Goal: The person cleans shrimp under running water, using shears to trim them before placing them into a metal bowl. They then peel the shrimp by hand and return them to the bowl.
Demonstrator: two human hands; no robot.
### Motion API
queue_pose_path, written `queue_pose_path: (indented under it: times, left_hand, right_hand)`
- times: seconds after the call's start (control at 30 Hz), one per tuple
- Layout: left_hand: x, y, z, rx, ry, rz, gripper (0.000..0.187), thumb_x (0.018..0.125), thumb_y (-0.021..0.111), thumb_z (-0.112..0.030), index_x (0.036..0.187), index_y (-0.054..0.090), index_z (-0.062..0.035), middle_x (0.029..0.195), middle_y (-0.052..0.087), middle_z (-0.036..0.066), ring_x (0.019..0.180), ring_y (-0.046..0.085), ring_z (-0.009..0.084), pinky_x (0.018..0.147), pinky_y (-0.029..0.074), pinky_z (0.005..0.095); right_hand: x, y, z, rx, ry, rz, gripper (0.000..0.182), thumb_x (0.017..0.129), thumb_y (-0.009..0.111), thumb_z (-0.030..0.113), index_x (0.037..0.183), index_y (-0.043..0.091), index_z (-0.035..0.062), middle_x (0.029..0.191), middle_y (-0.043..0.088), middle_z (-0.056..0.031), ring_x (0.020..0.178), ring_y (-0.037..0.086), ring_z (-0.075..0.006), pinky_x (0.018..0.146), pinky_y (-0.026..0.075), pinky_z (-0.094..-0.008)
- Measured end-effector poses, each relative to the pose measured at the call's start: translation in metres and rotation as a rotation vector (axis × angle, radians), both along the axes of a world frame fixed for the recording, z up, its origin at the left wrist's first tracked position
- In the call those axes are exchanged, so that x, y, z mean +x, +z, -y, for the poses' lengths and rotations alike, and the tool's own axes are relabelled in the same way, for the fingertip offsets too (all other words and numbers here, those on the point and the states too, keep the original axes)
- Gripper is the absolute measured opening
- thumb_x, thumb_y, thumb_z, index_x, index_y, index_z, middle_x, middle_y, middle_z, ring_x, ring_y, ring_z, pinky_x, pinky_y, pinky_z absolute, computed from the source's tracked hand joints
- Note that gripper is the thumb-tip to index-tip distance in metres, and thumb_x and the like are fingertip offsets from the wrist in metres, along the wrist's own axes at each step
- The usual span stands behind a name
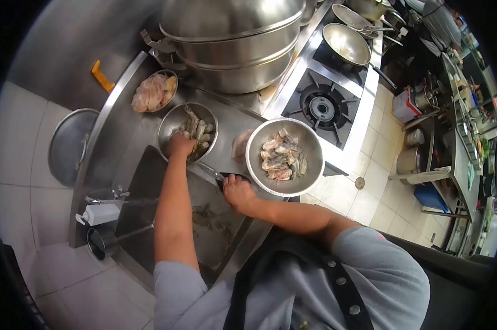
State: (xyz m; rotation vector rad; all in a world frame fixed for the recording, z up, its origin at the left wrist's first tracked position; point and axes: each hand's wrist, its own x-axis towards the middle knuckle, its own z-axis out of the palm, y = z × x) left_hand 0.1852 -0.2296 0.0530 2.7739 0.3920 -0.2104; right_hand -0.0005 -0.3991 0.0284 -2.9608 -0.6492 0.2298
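Note:
My left hand reaches into a steel bowl that holds several whole raw shrimp. Its fingertips are hidden down among the shrimp, so their grip does not show. My right hand is closed around the dark handle of a knife, whose blade points toward that bowl above the sink's edge. Beside the right hand stands a larger steel bowl with pinkish-grey shrimp pieces in it. Grey scraps lie in the sink below my forearms.
A small bowl of pale pink pieces stands at the back left. Behind is a large steamer pot. The gas burner and a frying pan are to the right. A faucet and white pump bottle are left.

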Motion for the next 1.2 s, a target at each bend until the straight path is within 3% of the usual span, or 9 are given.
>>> queue_pose_path:
  times: [0.17,0.4,0.47,0.67,0.73,0.83,0.93,1.03,1.2]
  left_hand:
    - [0.003,-0.024,-0.029,-0.212,-0.062,0.201,0.05,0.063,0.079,-0.021,0.105,0.061,-0.0015,0.099,0.066,0.02,0.093,0.065,0.0319,0.079,0.05,0.0385]
    - [-0.088,0.051,-0.098,-0.9,0.614,0.526,0.034,0.075,0.079,-0.021,0.1,0.06,-0.0069,0.073,0.06,0.001,0.055,0.052,0.0083,0.043,0.035,0.0206]
    - [-0.118,0.007,-0.188,-1.415,0.637,0.479,0.026,0.081,0.073,-0.015,0.101,0.06,-0.0042,0.078,0.063,0.004,0.062,0.058,0.0123,0.047,0.043,0.0204]
    - [-0.163,-0.045,-0.275,-1.705,0.864,0.647,0.042,0.081,0.066,0.001,0.117,0.047,0.0067,0.113,0.056,0.019,0.103,0.059,0.0303,0.092,0.053,0.0435]
    - [-0.161,-0.031,-0.263,-1.67,0.982,0.62,0.044,0.085,0.065,-0.008,0.119,0.043,0.0086,0.106,0.058,0.018,0.089,0.062,0.0301,0.081,0.057,0.0425]
    - [-0.168,-0.019,-0.25,-1.748,1.015,0.529,0.028,0.091,0.057,-0.009,0.116,0.05,0.0014,0.104,0.06,0.017,0.083,0.061,0.0255,0.068,0.056,0.0343]
    - [-0.184,-0.017,-0.242,-1.531,0.915,0.267,0.026,0.091,0.061,-0.023,0.11,0.054,-0.0074,0.09,0.063,0.004,0.068,0.057,0.0113,0.05,0.036,0.0233]
    - [-0.2,-0.01,-0.231,-1.214,0.622,0.235,0.026,0.092,0.059,-0.028,0.105,0.056,-0.006,0.088,0.063,0.003,0.065,0.055,0.011,0.052,0.04,0.0254]
    - [-0.211,0.019,-0.227,-0.589,0.453,0.303,0.03,0.092,0.057,-0.033,0.089,0.059,-0.0035,0.077,0.061,0.007,0.064,0.055,0.0163,0.056,0.043,0.0321]
  right_hand:
    - [0.001,-0.018,-0.002,0.022,-0.133,0.023,0.023,0.083,0.053,0.012,0.1,0.06,-0.0018,0.089,0.06,-0.0127,0.084,0.063,-0.026,0.06,0.054,-0.0304]
    - [-0.008,0.014,0.029,0.464,-0.218,-0.485,0.029,0.081,0.058,0.024,0.075,0.065,-0.0026,0.078,0.065,-0.0189,0.071,0.066,-0.0275,0.064,0.053,-0.0366]
    - [-0.01,0.014,0.032,0.516,-0.266,-0.817,0.036,0.079,0.059,0.03,0.059,0.063,-0.0005,0.052,0.058,-0.0139,0.049,0.061,-0.0228,0.055,0.049,-0.0345]
    - [-0.04,0.046,0.038,0.682,-0.058,-1.136,0.036,0.08,0.058,0.03,0.063,0.063,-0.0003,0.052,0.058,-0.0078,0.044,0.055,-0.0128,0.048,0.047,-0.0284]
    - [-0.047,0.034,0.02,0.952,-0.224,-1.249,0.04,0.081,0.065,0.037,0.07,0.061,-0.0004,0.059,0.06,-0.005,0.047,0.056,-0.0118,0.047,0.046,-0.0264]
    - [-0.039,0.055,-0.014,0.793,-0.265,-1.391,0.046,0.079,0.071,0.046,0.076,0.059,0.0021,0.064,0.06,-0.0039,0.05,0.058,-0.0114,0.047,0.046,-0.0253]
    - [-0.03,0.059,-0.046,0.725,-0.067,-1.462,0.065,0.075,0.058,0.071,0.08,0.057,0.0059,0.063,0.057,-0.0012,0.055,0.059,-0.0106,0.046,0.044,-0.0239]
    - [-0.015,0.042,-0.085,0.675,0.077,-1.603,0.084,0.07,0.035,0.089,0.09,0.054,0.0094,0.069,0.056,0.0001,0.065,0.059,-0.0124,0.054,0.044,-0.0295]
    - [0.019,0.039,-0.141,0.619,0.159,-1.542,0.081,0.071,0.033,0.088,0.088,0.051,0.0116,0.072,0.056,-0.0007,0.069,0.06,-0.0133,0.054,0.045,-0.0328]
